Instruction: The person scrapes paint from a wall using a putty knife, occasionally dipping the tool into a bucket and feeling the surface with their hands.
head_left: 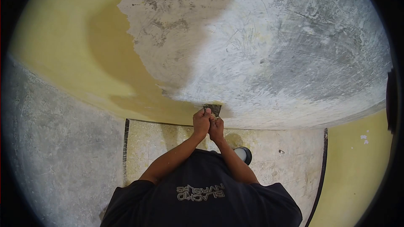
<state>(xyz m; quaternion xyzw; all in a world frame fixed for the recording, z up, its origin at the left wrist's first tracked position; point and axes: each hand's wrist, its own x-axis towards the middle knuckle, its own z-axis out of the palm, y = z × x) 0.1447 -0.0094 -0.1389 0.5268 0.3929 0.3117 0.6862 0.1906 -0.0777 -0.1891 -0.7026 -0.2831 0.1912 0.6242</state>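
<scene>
A scraper (213, 109) with a dark, wide blade is held in both of my hands, its edge against the low part of the wall. My left hand (202, 122) is closed around its handle, with the thumb up near the blade. Just beside it, my right hand (216, 128) also grips the handle, which the fingers mostly hide. Where the blade meets the wall (252, 71), a small strip of yellow paint shows. Bare grey-white plaster lies above and to the right, and yellow paint (139, 88) covers the left.
Speckled pale floor tiles (269, 155), bordered by dark strips, lie below the wall, with bits of debris near it. A shoe (244, 154) shows beside my right forearm. Grey wall (71, 130) is at left, yellow wall (357, 164) at right.
</scene>
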